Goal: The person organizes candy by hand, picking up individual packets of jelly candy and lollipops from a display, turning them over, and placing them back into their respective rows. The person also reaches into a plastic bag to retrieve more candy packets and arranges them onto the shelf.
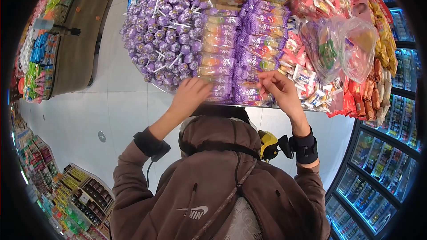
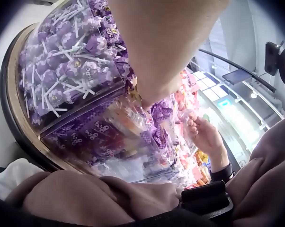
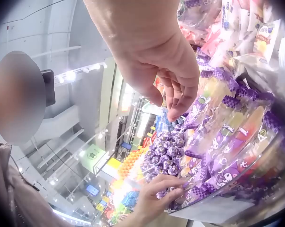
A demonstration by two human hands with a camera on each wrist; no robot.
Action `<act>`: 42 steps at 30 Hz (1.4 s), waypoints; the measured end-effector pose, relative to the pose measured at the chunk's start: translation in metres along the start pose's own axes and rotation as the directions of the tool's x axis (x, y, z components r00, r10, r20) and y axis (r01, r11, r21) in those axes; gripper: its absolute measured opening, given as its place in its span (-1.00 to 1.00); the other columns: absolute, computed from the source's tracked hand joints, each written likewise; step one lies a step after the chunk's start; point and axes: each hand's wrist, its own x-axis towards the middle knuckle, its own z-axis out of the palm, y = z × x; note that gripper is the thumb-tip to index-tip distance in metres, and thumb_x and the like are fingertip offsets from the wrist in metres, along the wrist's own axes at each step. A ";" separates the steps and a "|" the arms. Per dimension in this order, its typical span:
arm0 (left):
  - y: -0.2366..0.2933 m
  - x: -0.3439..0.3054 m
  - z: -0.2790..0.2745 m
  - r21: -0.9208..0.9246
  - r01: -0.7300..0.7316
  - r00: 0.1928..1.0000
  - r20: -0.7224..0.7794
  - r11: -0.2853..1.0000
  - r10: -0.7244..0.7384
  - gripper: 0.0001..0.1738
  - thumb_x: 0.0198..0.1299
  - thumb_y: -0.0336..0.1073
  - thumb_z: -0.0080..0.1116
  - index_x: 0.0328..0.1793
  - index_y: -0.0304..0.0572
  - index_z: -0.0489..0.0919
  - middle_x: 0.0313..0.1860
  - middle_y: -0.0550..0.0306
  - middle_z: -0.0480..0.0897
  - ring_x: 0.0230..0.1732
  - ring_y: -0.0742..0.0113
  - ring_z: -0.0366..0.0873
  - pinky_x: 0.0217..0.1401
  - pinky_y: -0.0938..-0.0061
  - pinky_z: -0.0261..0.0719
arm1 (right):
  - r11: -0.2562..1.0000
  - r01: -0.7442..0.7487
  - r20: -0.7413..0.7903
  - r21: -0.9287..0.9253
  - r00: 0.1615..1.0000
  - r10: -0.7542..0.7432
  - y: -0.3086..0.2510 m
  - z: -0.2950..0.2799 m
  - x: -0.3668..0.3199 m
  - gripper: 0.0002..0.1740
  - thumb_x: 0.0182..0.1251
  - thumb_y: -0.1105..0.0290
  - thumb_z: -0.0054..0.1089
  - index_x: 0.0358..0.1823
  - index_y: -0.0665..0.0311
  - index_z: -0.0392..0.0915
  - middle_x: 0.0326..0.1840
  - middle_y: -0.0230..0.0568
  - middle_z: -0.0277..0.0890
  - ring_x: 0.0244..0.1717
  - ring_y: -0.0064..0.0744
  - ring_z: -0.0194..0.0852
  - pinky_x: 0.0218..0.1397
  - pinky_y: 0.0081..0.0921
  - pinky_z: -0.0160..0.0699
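My left hand (image 1: 191, 93) lies with its fingertips on the near end of the left row of purple-and-clear candy packets (image 1: 218, 42). In the right wrist view, that left hand (image 3: 156, 196) reaches the packets beside the bin's front wall. Over the right row of purple-checked packets (image 1: 262, 40), my right hand (image 1: 282, 91) hovers near the front edge, fingers loosely bent. Nothing shows between the thumb and fingers of the right hand (image 3: 168, 80) in its own wrist view. Purple-wrapped lollipops (image 1: 162, 40) are heaped left of the packets.
Pink and white wrapped sweets (image 1: 307, 78) fill the section to the right, with a clear plastic bag (image 1: 358, 49) lying on top. Lit shelves (image 1: 378, 155) stand at far right. A brown display stand (image 1: 78, 40) is across the aisle at left.
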 end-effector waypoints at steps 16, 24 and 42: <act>0.012 -0.008 0.004 -0.031 -0.180 0.979 0.093 0.983 0.183 -0.70 -0.09 -0.39 0.01 -0.15 -0.16 0.52 -0.26 0.22 0.47 -0.20 0.31 0.41 -0.13 0.43 0.36 | 0.998 0.063 0.001 -0.006 0.998 -0.063 0.005 0.003 0.002 -0.80 0.31 0.42 -0.04 -0.09 0.31 0.42 -0.39 -0.41 0.50 -0.41 -0.71 0.42 -0.43 -0.80 0.30; 0.012 -0.011 0.007 -0.032 -0.166 0.963 0.210 0.986 0.169 -0.64 -0.03 -0.32 0.03 -0.03 -0.18 0.48 -0.10 0.19 0.46 -0.03 0.29 0.38 0.00 0.41 0.33 | 0.994 0.109 -0.085 0.028 0.991 -0.106 -0.002 0.000 -0.005 -0.81 0.31 0.46 -0.05 -0.09 0.35 0.42 -0.39 -0.35 0.49 -0.40 -0.66 0.41 -0.36 -0.71 0.38; 0.014 0.004 0.000 0.052 -0.074 0.935 0.352 0.996 0.051 -0.20 0.14 0.15 -0.13 0.34 -0.33 0.12 0.38 -0.07 0.08 0.42 0.08 -0.07 0.39 0.09 -0.14 | 0.556 0.074 -0.409 -0.828 0.598 -0.689 -0.112 -0.217 -0.021 -0.76 0.24 0.50 0.00 -0.08 0.40 0.44 -0.24 -0.19 0.52 -0.19 -0.47 0.48 -0.06 -0.59 0.42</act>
